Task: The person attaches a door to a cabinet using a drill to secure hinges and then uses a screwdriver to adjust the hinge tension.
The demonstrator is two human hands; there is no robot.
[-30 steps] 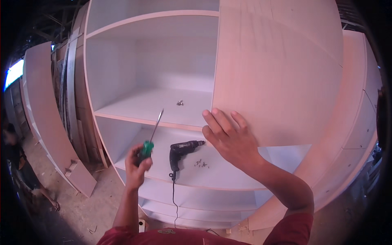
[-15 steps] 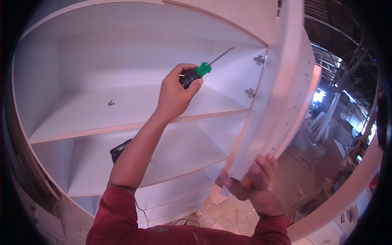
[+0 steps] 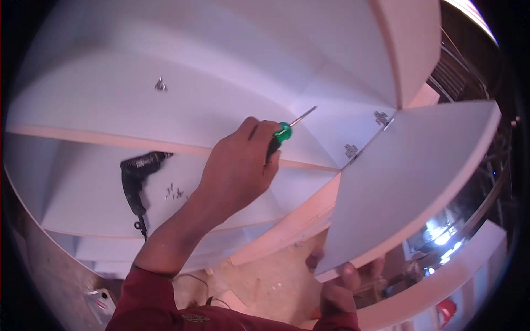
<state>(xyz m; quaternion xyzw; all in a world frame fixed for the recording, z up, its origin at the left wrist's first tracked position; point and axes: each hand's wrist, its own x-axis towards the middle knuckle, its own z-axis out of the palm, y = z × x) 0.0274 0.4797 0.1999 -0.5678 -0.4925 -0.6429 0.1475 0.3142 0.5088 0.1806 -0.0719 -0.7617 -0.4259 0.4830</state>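
Observation:
My left hand is closed around a screwdriver with a green and black handle. Its metal shaft points up and right toward the cabinet's inner corner. Two metal hinges, an upper hinge and a lower hinge, join the white cabinet door to the cabinet side. The screwdriver tip is short of them, to their left. My right hand grips the door's lower edge from beneath, fingers curled over it.
A black power drill lies on the middle shelf with several loose screws beside it. More screws sit on the upper shelf. Wood scraps litter the floor below. A small white and red object lies at bottom left.
My view has shifted closer to the shelves. The left hand with the screwdriver has come lower and nearer the hinges. The right hand still holds the door's lower edge.

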